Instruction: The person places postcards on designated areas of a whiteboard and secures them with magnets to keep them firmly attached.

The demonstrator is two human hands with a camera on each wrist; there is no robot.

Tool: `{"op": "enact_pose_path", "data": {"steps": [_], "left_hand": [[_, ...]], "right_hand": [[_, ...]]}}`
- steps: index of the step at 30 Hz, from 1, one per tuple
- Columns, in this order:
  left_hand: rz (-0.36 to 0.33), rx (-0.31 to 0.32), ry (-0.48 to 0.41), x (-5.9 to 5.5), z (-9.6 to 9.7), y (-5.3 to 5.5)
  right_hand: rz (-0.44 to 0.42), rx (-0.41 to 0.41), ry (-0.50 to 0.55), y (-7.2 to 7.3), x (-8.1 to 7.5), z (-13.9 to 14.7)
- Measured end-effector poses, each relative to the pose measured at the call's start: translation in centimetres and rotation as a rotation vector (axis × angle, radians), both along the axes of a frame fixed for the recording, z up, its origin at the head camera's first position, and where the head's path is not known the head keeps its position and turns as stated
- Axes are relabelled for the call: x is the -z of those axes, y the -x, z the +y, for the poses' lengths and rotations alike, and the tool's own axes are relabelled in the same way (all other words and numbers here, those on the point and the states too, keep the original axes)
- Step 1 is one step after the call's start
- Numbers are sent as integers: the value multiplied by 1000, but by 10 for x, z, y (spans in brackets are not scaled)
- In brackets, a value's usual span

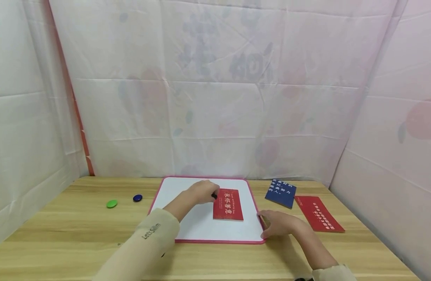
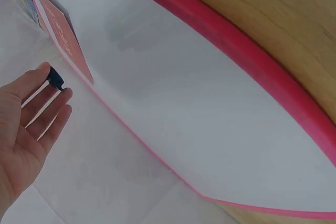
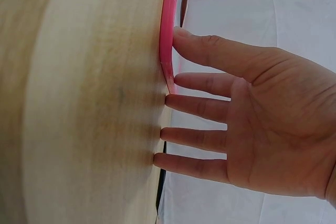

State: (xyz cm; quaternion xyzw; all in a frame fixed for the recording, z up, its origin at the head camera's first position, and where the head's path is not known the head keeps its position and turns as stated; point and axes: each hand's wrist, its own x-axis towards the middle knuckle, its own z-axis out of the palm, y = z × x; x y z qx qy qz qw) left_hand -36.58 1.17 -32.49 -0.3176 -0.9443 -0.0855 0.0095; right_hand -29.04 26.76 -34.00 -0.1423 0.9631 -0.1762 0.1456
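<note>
While the wooden table [image 1: 43,234] spans the bottom of the head view, the pink-rimmed whiteboard [image 1: 197,228] lies on it at lower centre, within reach of both hands. Right hand [image 1: 280,223], lower right of centre: fingers straight and spread, thumb against the rim near the corner — presumably steadying the board. Left hand [image 1: 201,192], above the board's middle: thumb and fingertip pinching, a light hold suited to a small item. The second red card [image 1: 320,214] and blue card [image 1: 280,193] lie off the board at right, likely to keep its surface free; the first red card [image 1: 228,205] lies on it, right of centre. Green disc [image 1: 111,204] and blue disc [image 1: 137,198] sit at left, probably kept handy. Last, the black piece [image 1: 214,196] — pinched, held clear of the card in the left wrist view.
</note>
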Motion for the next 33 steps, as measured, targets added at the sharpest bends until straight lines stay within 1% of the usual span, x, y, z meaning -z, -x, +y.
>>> {"op": "enact_pose_path", "data": {"steps": [4, 9, 14, 18, 20, 25, 27, 33], "left_hand": [[21, -10, 6, 3, 5, 3], [16, -41, 1, 8, 11, 7], [27, -56, -9, 13, 15, 11], [44, -50, -17, 15, 18, 14], [68, -39, -17, 17, 21, 15], [99, -34, -6, 21, 31, 19], [109, -31, 11, 22, 36, 20], [171, -7, 84, 24, 46, 21]], "right_hand": [[11, -4, 12, -1, 0, 1], [11, 0, 22, -2, 1, 1], [20, 0, 30, -3, 2, 1], [28, -7, 29, -4, 2, 1], [30, -10, 26, -4, 2, 1], [33, -11, 22, -4, 2, 1], [32, -12, 22, -3, 2, 1], [26, 7, 23, -3, 5, 1]]}}
